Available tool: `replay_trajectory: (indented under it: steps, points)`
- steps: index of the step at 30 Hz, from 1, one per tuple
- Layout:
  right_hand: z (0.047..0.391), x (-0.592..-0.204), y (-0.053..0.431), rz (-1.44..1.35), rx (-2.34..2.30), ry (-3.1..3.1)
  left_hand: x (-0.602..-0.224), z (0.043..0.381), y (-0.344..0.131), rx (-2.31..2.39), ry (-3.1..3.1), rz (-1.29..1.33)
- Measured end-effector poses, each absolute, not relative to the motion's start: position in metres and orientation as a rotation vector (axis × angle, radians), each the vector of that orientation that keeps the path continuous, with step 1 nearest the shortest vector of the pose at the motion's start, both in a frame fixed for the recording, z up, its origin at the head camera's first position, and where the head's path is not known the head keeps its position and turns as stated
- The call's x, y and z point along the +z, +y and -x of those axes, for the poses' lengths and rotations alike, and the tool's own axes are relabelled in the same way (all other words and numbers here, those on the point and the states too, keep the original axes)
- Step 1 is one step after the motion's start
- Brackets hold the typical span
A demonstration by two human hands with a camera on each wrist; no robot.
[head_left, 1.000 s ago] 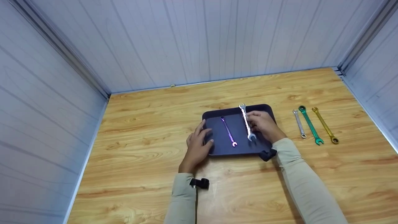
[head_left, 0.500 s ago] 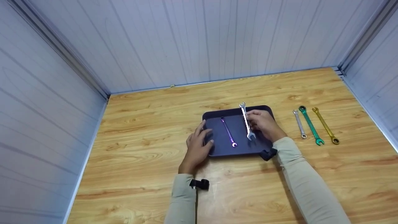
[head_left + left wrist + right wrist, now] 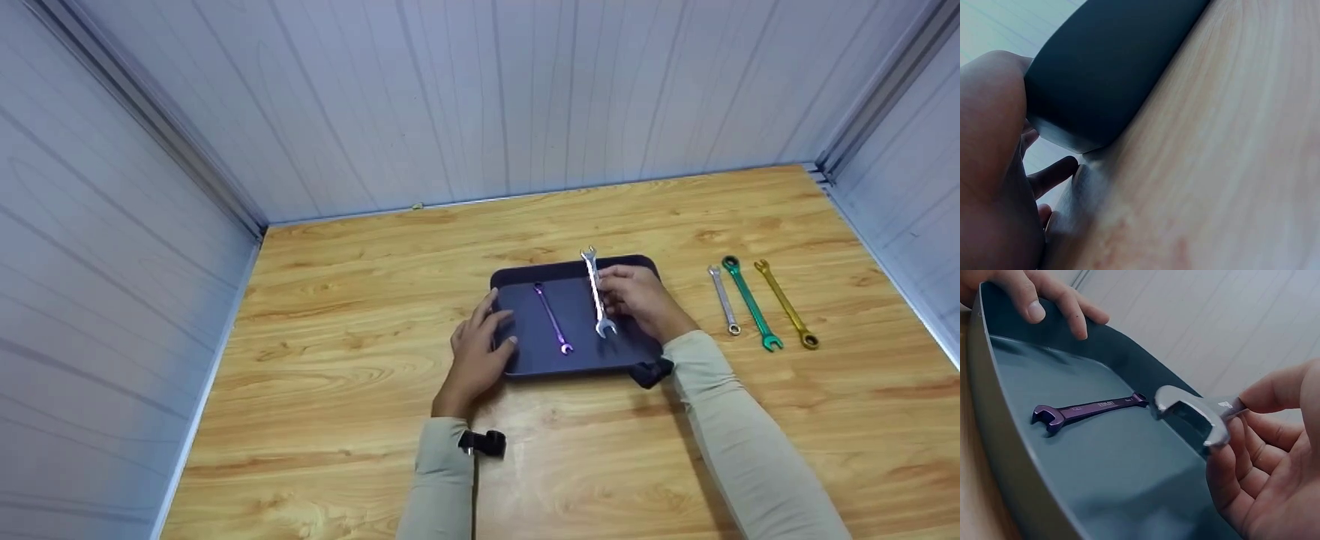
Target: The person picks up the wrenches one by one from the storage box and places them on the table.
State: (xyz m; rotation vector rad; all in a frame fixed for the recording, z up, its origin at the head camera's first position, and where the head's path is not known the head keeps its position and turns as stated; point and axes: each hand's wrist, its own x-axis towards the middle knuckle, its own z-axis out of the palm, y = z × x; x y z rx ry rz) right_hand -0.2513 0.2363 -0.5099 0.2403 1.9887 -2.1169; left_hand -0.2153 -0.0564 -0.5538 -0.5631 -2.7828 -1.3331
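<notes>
In the head view, my right hand [image 3: 641, 296] pinches a silver double open-end wrench [image 3: 598, 296] at its shank, held tilted over the right part of a dark tray [image 3: 525, 360]. The wrench's near open jaw shows large in the right wrist view, with thumb and fingers behind it. My left hand [image 3: 476, 352] grips the tray's left rim, some fingers hanging over the inside and others outside. A purple combination wrench [image 3: 1095, 409] lies on the tray floor between the hands. The left wrist view has the tray's outer wall [image 3: 1095, 73] against that hand.
Right of the tray, a small silver wrench [image 3: 724, 301], a green wrench [image 3: 752, 304] and a gold wrench [image 3: 787, 304] lie side by side on the wooden table [image 3: 337, 337]. Pale panel walls [image 3: 480, 97] enclose the table at the back and sides.
The silver wrench and my right hand have shifted only very slightly to the right. My left hand, the tray and the other wrenches stay in place.
</notes>
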Motion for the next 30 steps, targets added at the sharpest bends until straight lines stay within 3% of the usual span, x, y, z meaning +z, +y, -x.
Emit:
replay_trajectory:
  steps: [30]
  points:
    - [0.237,-0.487,0.262,-0.237,-2.157,2.01,-0.553,0.214,-0.057,-1.347,-2.776,0.566]
